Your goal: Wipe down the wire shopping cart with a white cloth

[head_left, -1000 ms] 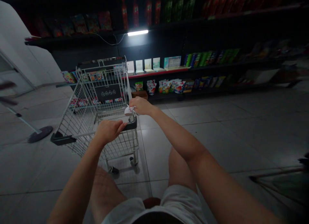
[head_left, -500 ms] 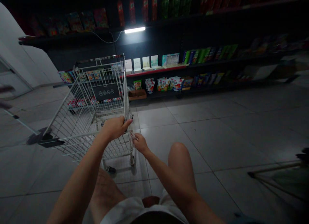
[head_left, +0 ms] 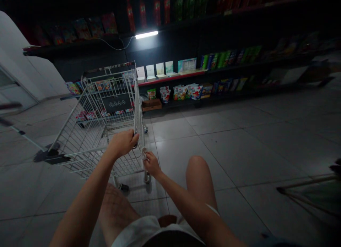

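the grey tiled floor (head_left: 197,144) lies in a dim room, with dark shelves (head_left: 181,76) of goods along it and one lit tube lamp (head_left: 146,34). on this floor stands the wire shopping cart (head_left: 114,104). the left hand (head_left: 122,142) is curled around its near corner; the right hand (head_left: 152,164) pinches a white cloth (head_left: 144,153) at the corner's outer side. one second ago, this cloth was higher, by the top rail.

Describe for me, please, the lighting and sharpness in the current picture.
Head view, overall: dim, with the lamp glaring white against dark shelving; head view, upper edge: red bottles sink into shadow; head view, centre: the white cloth at the right hand looks soft, its details unclear.
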Tool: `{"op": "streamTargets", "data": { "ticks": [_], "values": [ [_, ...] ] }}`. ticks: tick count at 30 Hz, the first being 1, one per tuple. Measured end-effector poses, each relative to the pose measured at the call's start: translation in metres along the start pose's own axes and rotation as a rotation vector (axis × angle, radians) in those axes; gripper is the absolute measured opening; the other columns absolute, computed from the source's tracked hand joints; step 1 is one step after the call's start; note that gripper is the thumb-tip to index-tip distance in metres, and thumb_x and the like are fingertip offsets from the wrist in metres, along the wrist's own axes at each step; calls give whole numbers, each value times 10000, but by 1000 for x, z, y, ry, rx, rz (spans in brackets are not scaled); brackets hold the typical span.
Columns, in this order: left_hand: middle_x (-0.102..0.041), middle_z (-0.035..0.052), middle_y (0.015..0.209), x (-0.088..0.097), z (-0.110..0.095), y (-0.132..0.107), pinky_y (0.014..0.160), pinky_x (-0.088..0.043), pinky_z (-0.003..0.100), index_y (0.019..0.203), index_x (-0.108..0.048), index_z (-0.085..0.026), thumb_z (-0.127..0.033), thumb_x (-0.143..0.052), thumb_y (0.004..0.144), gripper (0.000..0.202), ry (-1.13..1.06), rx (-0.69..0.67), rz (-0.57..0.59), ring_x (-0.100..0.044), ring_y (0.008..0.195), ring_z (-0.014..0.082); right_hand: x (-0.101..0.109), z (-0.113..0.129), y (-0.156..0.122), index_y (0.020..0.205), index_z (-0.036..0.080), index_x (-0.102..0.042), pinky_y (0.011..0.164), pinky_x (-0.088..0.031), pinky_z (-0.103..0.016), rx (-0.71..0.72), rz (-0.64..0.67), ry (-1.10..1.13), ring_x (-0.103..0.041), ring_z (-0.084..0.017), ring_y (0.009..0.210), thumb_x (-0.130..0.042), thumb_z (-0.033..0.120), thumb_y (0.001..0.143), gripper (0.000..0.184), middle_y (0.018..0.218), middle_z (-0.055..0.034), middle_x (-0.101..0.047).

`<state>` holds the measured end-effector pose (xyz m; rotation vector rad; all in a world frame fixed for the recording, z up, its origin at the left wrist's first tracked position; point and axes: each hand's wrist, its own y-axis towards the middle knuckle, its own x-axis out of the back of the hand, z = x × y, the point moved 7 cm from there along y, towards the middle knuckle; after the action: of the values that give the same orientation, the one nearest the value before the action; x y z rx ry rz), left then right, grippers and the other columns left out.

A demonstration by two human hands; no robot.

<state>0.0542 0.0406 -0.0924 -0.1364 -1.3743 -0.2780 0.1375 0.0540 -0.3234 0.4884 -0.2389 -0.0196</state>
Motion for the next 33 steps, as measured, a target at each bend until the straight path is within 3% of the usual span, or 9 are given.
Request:
{"op": "streamTargets", "data": {
  "ticks": [3, 5, 8, 12, 15, 18, 23, 30, 33],
  "values": [
    [-720, 118, 908, 0, 0, 0, 678, -428, 327, 953, -598, -175, -485, -196, 972, 507, 12, -8, -6, -683, 859, 276, 24, 25, 24, 1089, 149, -655, 1014, -450, -377, 53, -136, 29, -556, -222, 1092, -446, 123, 757, 393, 1094, -119, -611],
    [-719, 111, 896, 1, 0, -1, 666, -414, 316, 944, -591, -178, -485, -206, 972, 493, 20, -13, -12, -681, 850, 263, 27, 47, 33, 1209, 144, -610, 1080, -404, -385, 135, -163, 69, -512, -227, 1197, -446, 133, 778, 462, 1214, -134, -573],
    [-716, 106, 881, 2, 3, -5, 648, -393, 312, 908, -586, -183, -473, -223, 974, 468, 17, -26, -25, -676, 837, 256, 14, 65, 22, 1168, 165, -646, 1045, -438, -374, 174, -80, 136, -541, -225, 1158, -432, 139, 803, 424, 1165, -123, -597],
    [-706, 92, 840, 2, 10, -17, 628, -366, 307, 886, -576, -193, -472, -237, 973, 448, 5, -47, -22, -664, 798, 241, -1, 62, -10, 1163, 197, -658, 1020, -459, -368, 119, -86, 155, -550, -224, 1136, -437, 136, 797, 432, 1148, -108, -598],
    [-690, 80, 790, 2, 18, -28, 619, -350, 306, 872, -562, -196, -472, -244, 970, 433, 3, -50, -9, -651, 756, 230, -8, 61, -11, 1202, 206, -628, 1051, -436, -366, 189, -53, 153, -527, -220, 1185, -444, 119, 768, 479, 1207, -106, -578],
    [-673, 72, 752, 1, 24, -38, 609, -340, 303, 849, -546, -196, -466, -249, 967, 418, -9, -58, 14, -635, 722, 224, -13, 53, 15, 1117, 203, -626, 1028, -441, -353, 206, -57, 148, -547, -208, 1131, -448, 162, 793, 372, 1143, -103, -592],
    [-637, 48, 694, -3, 31, -52, 593, -330, 298, 817, -508, -205, -473, -249, 963, 400, -70, -96, 29, -601, 663, 209, -31, 26, 51, 1019, 166, -553, 912, -471, -352, 74, -139, 154, -551, -199, 962, -436, 231, 784, 270, 997, -91, -577],
    [-592, 21, 624, -2, 36, -64, 568, -314, 287, 757, -469, -218, -479, -270, 948, 380, -142, -109, 32, -569, 603, 185, -46, -26, 17, 1030, 156, -553, 992, -423, -409, -241, -156, 120, -519, -214, 1013, -448, 160, 696, 350, 1015, -101, -569],
    [-587, 22, 619, -2, 37, -65, 575, -321, 286, 745, -453, -220, -476, -273, 939, 367, -158, -118, 35, -567, 602, 184, -44, -34, 7, 923, 165, -575, 852, -486, -347, -311, -129, 129, -546, -200, 882, -458, 172, 687, 263, 834, -57, -576]
  ]
}}
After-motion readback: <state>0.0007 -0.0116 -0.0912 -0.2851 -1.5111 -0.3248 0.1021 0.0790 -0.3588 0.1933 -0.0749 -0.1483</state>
